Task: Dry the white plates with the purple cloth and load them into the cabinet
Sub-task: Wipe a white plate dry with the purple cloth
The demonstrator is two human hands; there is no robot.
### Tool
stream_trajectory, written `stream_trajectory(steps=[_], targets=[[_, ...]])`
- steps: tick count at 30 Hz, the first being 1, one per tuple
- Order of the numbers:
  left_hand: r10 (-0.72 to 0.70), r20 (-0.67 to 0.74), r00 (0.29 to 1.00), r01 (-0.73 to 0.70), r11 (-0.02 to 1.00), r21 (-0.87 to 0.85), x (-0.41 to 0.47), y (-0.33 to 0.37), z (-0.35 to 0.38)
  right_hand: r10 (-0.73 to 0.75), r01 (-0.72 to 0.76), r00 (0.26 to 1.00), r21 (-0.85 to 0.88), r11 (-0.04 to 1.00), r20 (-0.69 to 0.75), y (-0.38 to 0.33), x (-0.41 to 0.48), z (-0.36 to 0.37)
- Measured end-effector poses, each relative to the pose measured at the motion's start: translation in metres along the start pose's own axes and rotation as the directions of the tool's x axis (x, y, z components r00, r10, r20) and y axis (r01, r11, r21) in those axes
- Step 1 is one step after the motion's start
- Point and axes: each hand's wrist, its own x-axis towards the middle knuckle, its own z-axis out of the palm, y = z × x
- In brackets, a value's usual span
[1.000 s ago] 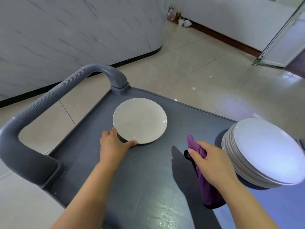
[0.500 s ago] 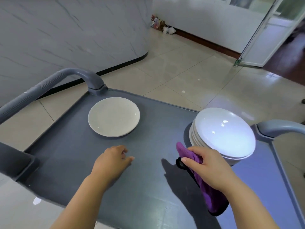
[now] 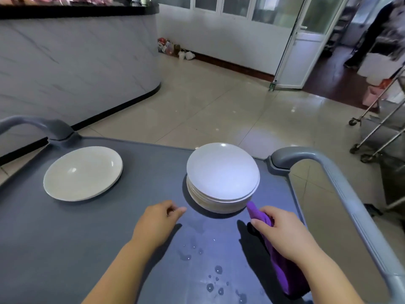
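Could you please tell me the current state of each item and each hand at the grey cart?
Grey plastic cart top: wet, droplets near the front.
Single round white plate: lying flat, face up, untouched.
Stack of round white plates: piled face up, no hand on it.
Purple fabric cloth: bunched, held.
Left hand: empty, fingers loosely curled, beside the stack.
Right hand: grips the cloth.

Cart (image 3: 65,249): grey flat top, a curved handle at the left (image 3: 32,123) and the right (image 3: 328,163) edge.
On it: one white plate (image 3: 83,173), centre left; stack of plates (image 3: 222,178), centre; water drops (image 3: 210,287), lower centre.
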Motion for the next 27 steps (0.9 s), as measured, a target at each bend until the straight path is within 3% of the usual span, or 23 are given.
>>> stream_trajectory(steps=[4,8,14,17,21,27], targets=[[-0.04,-0.104,0.994,0.02,0.981,-0.194,0.019,0.035,0.012,0.044,-0.04,0.989,0.032,0.999,-0.139,0.022,0.007,-0.009],[-0.173,-0.1,0.98,0.124,0.919,-0.375,0.038,0.059,0.023,0.044,-0.036,0.98,0.044,0.998,-0.197,0.031,0.015,-0.012],[-0.253,-0.175,0.951,0.186,0.926,-0.328,0.049,0.076,0.032,0.018,-0.008,0.983,0.056,0.998,-0.185,0.039,0.025,-0.01],[-0.3,-0.108,0.948,0.256,0.918,-0.304,0.053,0.081,0.028,-0.002,0.013,0.985,0.062,0.998,-0.171,0.04,0.026,-0.01],[-0.377,0.024,0.926,0.339,0.801,-0.493,0.046,0.084,0.018,-0.025,0.043,0.984,0.1,0.994,-0.178,0.039,0.028,-0.01],[-0.337,0.063,0.94,0.274,0.629,-0.728,0.019,0.07,0.012,-0.025,0.046,0.981,0.104,0.994,-0.192,0.04,0.027,-0.007]])
